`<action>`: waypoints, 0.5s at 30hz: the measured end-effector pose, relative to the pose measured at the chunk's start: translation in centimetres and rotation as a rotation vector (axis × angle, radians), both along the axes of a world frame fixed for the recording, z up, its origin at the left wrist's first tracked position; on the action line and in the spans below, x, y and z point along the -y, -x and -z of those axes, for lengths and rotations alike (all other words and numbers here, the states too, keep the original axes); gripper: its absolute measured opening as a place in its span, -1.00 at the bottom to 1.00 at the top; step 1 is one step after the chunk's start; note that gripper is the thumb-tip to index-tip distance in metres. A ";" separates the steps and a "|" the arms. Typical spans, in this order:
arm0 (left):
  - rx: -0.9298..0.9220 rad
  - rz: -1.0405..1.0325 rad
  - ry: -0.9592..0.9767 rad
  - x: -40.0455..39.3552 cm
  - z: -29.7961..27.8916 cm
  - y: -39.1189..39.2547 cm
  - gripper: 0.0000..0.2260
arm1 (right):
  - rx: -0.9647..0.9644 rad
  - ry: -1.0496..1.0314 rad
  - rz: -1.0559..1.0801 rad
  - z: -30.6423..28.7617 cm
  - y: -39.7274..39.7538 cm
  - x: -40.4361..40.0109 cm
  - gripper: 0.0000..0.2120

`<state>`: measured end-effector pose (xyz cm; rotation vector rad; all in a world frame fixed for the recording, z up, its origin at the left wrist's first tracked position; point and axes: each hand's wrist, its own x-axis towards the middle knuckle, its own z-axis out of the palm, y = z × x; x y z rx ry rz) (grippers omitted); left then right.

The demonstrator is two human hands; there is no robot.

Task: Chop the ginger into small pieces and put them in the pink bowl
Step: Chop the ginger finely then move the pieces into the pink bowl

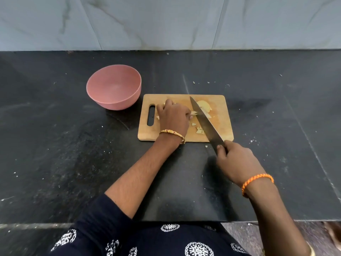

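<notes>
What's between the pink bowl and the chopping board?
Nothing: in the head view, only bare black counter separates the pink bowl from the chopping board.

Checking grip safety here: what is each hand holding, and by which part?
The right hand grips the large steel knife by its handle. The left hand pins a ginger piece under its fingertips.

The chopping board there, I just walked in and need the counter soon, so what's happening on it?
A person is chopping ginger on the wooden chopping board. The right hand holds a large knife, its blade angled across the board, while the left hand steadies a piece beside the blade. Several cut bits lie on the board. The pink bowl, left of the board on the dark counter, is empty, so nothing has been transferred yet.
</notes>
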<state>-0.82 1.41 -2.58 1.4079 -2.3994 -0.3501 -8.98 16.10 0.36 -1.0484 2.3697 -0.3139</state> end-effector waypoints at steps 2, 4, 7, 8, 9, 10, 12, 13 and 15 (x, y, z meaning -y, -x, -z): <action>-0.019 -0.004 -0.007 -0.2 -0.1 -0.2 -0.82 | 0.046 0.053 0.030 -0.3 0.0 -0.3 -0.74; -0.026 -0.010 -0.021 -0.2 -0.1 -0.2 -0.81 | 0.077 0.093 0.048 -0.4 0.0 0.1 -0.73; -0.016 -0.010 -0.029 -0.3 0.0 -0.2 -0.79 | 0.062 0.124 0.050 -0.4 0.0 1.2 -0.74; -0.015 -0.004 -0.031 -0.3 0.1 -0.1 -0.79 | 0.059 0.122 0.040 -0.4 0.0 1.5 -0.74; -0.012 0.004 -0.034 -0.3 0.2 -0.1 -0.80 | 0.056 0.119 0.029 -0.3 0.0 1.8 -0.75; -0.005 0.009 -0.036 -0.3 0.2 -0.1 -0.80 | 0.053 0.113 0.018 -0.3 0.0 2.0 -0.76; 0.019 0.016 -0.031 -0.4 0.3 0.0 -0.80 | 0.049 0.104 0.006 -0.3 0.0 2.4 -0.77; 0.031 0.018 -0.028 -0.4 0.4 0.0 -0.80 | 0.045 0.100 0.003 -0.3 -0.1 2.5 -0.78; 0.039 0.019 -0.023 -0.4 0.5 0.0 -0.80 | 0.035 0.083 -0.002 -0.2 -0.2 2.8 -0.77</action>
